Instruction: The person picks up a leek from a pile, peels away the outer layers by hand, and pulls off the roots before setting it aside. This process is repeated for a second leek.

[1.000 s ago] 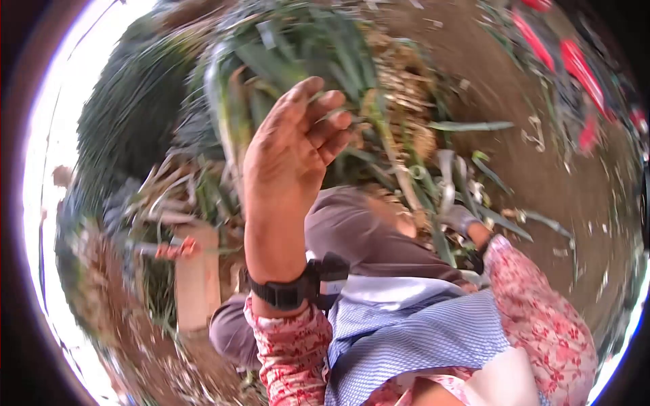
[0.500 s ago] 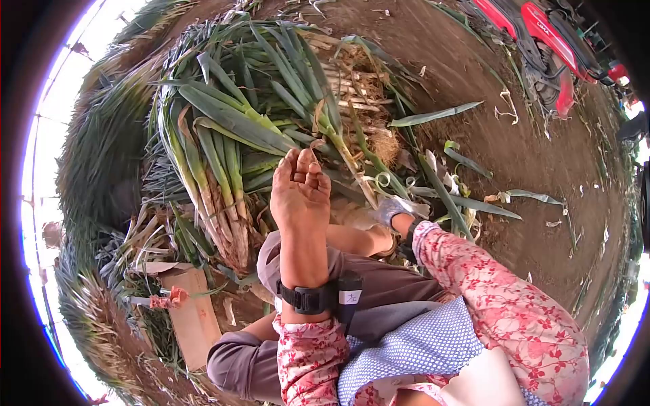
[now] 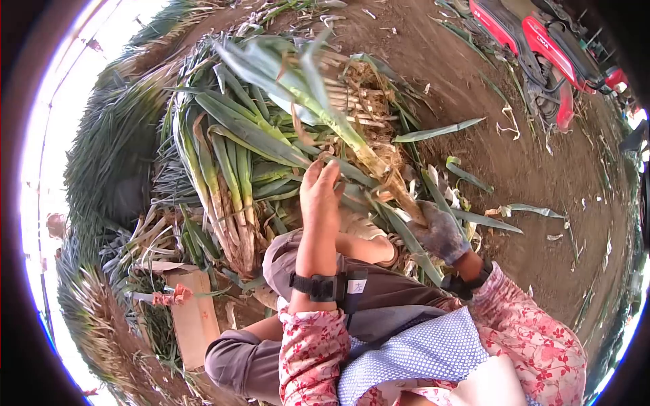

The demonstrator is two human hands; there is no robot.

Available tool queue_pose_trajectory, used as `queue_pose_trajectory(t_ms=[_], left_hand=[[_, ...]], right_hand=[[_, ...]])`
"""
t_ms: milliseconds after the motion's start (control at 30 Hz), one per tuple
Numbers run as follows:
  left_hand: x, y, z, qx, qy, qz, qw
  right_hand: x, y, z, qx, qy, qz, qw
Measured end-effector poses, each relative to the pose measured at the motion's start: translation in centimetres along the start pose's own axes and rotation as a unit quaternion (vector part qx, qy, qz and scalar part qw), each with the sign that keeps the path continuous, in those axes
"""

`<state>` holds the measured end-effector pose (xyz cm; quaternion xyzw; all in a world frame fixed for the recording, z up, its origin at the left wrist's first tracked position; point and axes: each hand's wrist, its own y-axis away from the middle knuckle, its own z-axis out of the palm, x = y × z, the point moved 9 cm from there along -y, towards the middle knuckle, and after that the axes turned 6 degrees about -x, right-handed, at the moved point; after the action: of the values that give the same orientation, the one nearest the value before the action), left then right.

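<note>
A long green onion (image 3: 352, 139) lies slantwise across the middle, its leafy top blurred at the upper left and its pale base at the lower right. My right hand (image 3: 441, 232), in a grey glove, is closed round that base. Close below the stalk is my bare left hand (image 3: 321, 191), raised with its fingers up; some fingers are hidden behind others, and nothing shows in its grasp. Behind it lies a heap of green onions (image 3: 257, 128). A smaller bunch (image 3: 227, 210) with dirty white bases rests to the left of my left hand.
Red-and-black equipment (image 3: 552, 54) stands at the upper right. A cardboard piece (image 3: 193, 318) lies at the lower left. Large stacks of green onions (image 3: 101, 162) line the left side. Loose leaves (image 3: 467, 174) are scattered on the brown soil (image 3: 542, 176).
My right hand has moved right and down, now visibly gripping the onion's base. The onion has shifted with it, its leaves blurred. My left hand has turned and moved slightly right.
</note>
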<state>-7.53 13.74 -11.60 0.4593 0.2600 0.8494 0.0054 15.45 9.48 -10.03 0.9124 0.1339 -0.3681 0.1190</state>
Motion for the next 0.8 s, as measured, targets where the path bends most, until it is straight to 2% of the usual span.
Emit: queue_pose_trajectory(t_ms=[100, 200, 233, 333, 367, 467, 600, 700, 800], left_hand=[[2.2, 0.3, 1.6, -0.038, 0.067, 0.125, 0.989], [3.0, 0.0, 1.1, -0.06, 0.053, 0.145, 0.986], [2.6, -0.3, -0.5, 0.0, 0.059, 0.121, 0.991], [1.0, -0.2, -3.8, 0.124, 0.193, 0.035, 0.973], [0.6, -0.9, -5.0, 0.14, 0.209, 0.046, 0.967], [0.6, -1.3, -6.6, 0.142, 0.255, 0.039, 0.956], [1.2, -1.0, -7.0, 0.142, 0.223, 0.048, 0.963], [1.3, -1.3, -7.4, 0.153, 0.179, 0.057, 0.97], [1.4, -0.4, -7.5, 0.176, 0.177, 0.052, 0.967]], right_hand=[[-0.6, 1.3, -1.1, 0.093, 0.039, -0.018, 0.995], [-3.8, 2.6, -1.3, 0.105, 0.08, -0.073, 0.989], [-4.5, 2.8, -1.2, 0.092, 0.087, -0.08, 0.989], [-4.6, 2.8, -0.3, 0.051, 0.08, -0.098, 0.991], [-4.7, 2.7, 0.0, 0.039, 0.077, -0.103, 0.991], [-5.2, 2.8, 0.7, 0.043, 0.083, -0.133, 0.987], [-4.3, 3.0, 1.8, 0.013, 0.03, -0.07, 0.997], [-4.1, 3.1, 2.1, 0.011, -0.006, -0.09, 0.996], [-4.1, 3.1, 2.3, -0.011, -0.066, -0.07, 0.995]])
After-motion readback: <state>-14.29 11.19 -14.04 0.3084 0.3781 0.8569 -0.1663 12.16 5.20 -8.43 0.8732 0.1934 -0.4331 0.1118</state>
